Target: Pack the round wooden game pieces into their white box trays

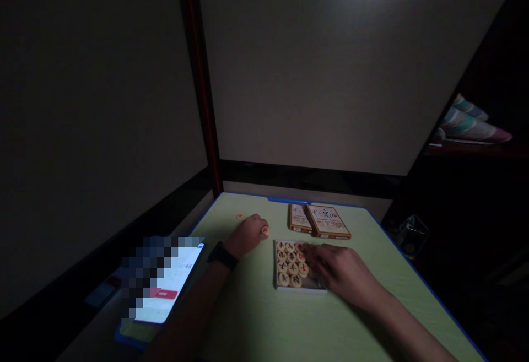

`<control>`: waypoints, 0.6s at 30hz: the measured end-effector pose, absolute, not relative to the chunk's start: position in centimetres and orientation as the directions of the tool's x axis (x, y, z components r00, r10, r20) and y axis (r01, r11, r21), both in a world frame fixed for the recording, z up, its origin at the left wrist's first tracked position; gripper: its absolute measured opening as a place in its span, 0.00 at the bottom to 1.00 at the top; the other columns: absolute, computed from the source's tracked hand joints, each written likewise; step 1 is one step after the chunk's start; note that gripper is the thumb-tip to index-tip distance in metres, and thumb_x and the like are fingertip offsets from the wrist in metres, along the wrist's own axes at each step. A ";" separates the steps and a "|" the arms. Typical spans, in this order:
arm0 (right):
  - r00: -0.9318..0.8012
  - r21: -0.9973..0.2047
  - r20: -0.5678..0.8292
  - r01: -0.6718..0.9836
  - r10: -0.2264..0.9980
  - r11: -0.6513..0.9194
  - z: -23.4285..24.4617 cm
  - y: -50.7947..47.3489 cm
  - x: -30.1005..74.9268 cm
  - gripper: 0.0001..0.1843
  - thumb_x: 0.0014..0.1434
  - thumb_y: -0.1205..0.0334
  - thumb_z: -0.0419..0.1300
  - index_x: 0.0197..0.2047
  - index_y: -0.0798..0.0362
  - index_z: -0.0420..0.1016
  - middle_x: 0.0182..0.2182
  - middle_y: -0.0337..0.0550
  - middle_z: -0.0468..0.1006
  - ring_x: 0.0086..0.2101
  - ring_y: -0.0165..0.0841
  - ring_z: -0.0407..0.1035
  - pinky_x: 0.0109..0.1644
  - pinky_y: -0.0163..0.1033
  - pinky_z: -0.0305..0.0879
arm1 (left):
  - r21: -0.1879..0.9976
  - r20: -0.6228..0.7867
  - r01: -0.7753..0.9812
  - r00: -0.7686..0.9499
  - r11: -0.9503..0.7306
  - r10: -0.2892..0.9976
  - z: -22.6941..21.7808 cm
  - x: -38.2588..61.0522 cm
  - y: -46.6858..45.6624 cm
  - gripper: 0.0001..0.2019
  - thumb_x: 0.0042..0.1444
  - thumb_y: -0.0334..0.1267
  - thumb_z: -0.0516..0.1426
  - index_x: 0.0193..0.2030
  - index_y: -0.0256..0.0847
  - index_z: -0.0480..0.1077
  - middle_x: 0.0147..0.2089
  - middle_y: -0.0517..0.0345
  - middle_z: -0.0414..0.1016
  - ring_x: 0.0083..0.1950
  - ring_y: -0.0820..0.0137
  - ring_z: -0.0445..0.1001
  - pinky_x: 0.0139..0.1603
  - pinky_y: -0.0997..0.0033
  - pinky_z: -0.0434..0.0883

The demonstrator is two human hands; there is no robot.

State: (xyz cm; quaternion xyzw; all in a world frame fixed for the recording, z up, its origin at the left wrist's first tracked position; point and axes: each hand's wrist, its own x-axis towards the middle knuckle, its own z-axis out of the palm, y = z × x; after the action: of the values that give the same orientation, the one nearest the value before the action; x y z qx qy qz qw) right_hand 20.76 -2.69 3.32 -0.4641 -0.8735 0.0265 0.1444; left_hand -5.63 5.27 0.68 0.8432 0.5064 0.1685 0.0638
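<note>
A shallow white tray (276,274) lies in the middle of a pale green table (256,318) and holds several round wooden game pieces (288,266) with red or black characters. My right hand (345,274) rests on the tray's right side, fingers curled over the pieces there. Left of the tray, my left hand (248,235) is closed in a loose fist and pinches one red-marked piece (265,230) at its fingertips. A dark watch (222,254) is on that wrist. One more piece (239,216) lies alone on the table beyond the left hand.
Two flat boxes with printed lids (319,221) lie side by side behind the tray. A lit phone (169,287) leans at the table's left edge. Walls close in behind and to the left. A dark shelf with folded cloth (471,122) is at right.
</note>
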 end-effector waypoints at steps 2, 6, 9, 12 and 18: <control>-0.535 -0.183 0.235 0.796 0.812 0.577 3.2 -2.6 20.7 0.11 0.64 0.65 0.51 0.39 0.53 0.75 0.32 0.45 0.80 0.30 0.34 0.72 0.33 0.35 0.57 | 0.289 0.213 0.831 0.427 -0.475 0.879 0.4 -5.3 5.2 0.08 0.56 0.30 0.55 0.40 0.36 0.74 0.43 0.50 0.77 0.48 0.63 0.73 0.53 0.65 0.68; -0.543 -0.189 0.244 0.786 0.804 0.588 3.2 -2.6 20.6 0.11 0.64 0.65 0.51 0.39 0.53 0.75 0.32 0.45 0.80 0.29 0.33 0.72 0.33 0.35 0.58 | 0.273 0.201 0.849 0.408 -0.451 0.890 0.3 -5.0 5.2 0.08 0.56 0.31 0.55 0.41 0.37 0.75 0.42 0.50 0.78 0.47 0.63 0.75 0.53 0.64 0.69; -0.531 -0.182 0.257 0.794 0.807 0.580 3.2 -2.5 20.8 0.11 0.64 0.65 0.51 0.38 0.53 0.75 0.31 0.45 0.79 0.30 0.33 0.73 0.33 0.35 0.60 | 0.305 0.260 0.842 0.375 -0.444 0.890 0.3 -4.7 5.2 0.08 0.56 0.31 0.56 0.41 0.36 0.75 0.42 0.48 0.79 0.47 0.62 0.75 0.53 0.63 0.70; -0.505 -0.217 0.309 0.788 0.806 0.577 2.8 -2.4 20.9 0.11 0.63 0.66 0.51 0.39 0.53 0.75 0.32 0.45 0.79 0.31 0.35 0.73 0.34 0.36 0.64 | 0.520 0.361 0.721 0.301 -0.458 0.883 0.3 -4.0 5.1 0.08 0.53 0.31 0.59 0.40 0.37 0.76 0.40 0.51 0.79 0.44 0.65 0.77 0.49 0.67 0.72; -0.446 -0.294 0.588 0.660 0.675 0.692 1.0 -2.1 20.4 0.14 0.65 0.64 0.52 0.53 0.52 0.68 0.45 0.51 0.76 0.42 0.37 0.74 0.45 0.40 0.71 | 0.957 0.230 0.112 0.270 -0.268 0.935 0.6 0.0 2.9 0.14 0.43 0.36 0.68 0.37 0.35 0.73 0.35 0.55 0.79 0.36 0.71 0.77 0.39 0.73 0.74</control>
State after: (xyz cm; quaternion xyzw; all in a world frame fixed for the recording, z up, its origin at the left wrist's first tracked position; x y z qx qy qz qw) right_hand 20.41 -2.14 0.98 -0.3924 -0.8501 0.0109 0.3510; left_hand -0.05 2.87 0.61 0.6549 0.3995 0.4530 0.4541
